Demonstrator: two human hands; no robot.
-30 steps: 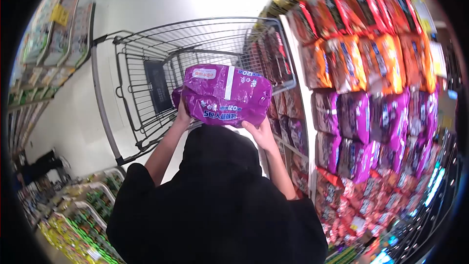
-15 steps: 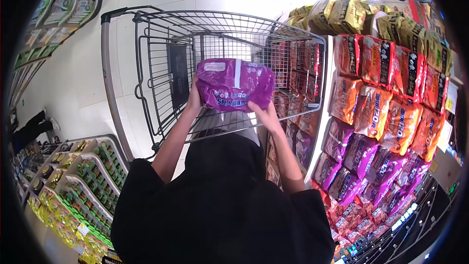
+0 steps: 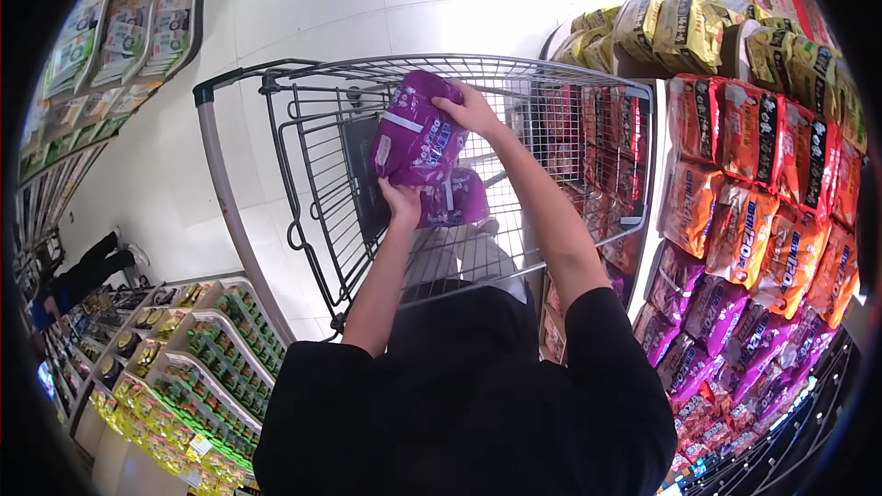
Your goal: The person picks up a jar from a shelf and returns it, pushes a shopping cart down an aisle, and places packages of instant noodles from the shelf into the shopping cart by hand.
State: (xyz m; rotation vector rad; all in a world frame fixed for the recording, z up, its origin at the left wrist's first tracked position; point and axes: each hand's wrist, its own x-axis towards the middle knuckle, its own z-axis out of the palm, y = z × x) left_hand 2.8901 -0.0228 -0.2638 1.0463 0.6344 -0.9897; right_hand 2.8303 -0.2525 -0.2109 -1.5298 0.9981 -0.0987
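Note:
A purple multipack of instant noodles [image 3: 423, 129] is held between my two hands inside the wire shopping cart [image 3: 367, 266]. My left hand [image 3: 401, 202] grips its lower edge. My right hand [image 3: 470, 110] is closed on the upper right corner, thumb on top. The pack is tilted, with its white band and blue lettering facing up. Beneath it, partly covered, another purple noodle pack [image 3: 467, 197] sits in the cart. My left hand is close to this lower pack; I cannot tell whether they touch.
Stacked noodle packs in red [image 3: 749, 129], orange [image 3: 735, 230] and purple [image 3: 717, 312] line the display on the right. Yellow packs [image 3: 684, 32] top it. Shelves of green-and-yellow goods [image 3: 216, 340] stand lower left. A person [image 3: 87, 276] is at far left.
The held pack has moved left and turned from lengthwise to a steep slant. My right hand has shifted to its upper corner. A second purple pack now shows below.

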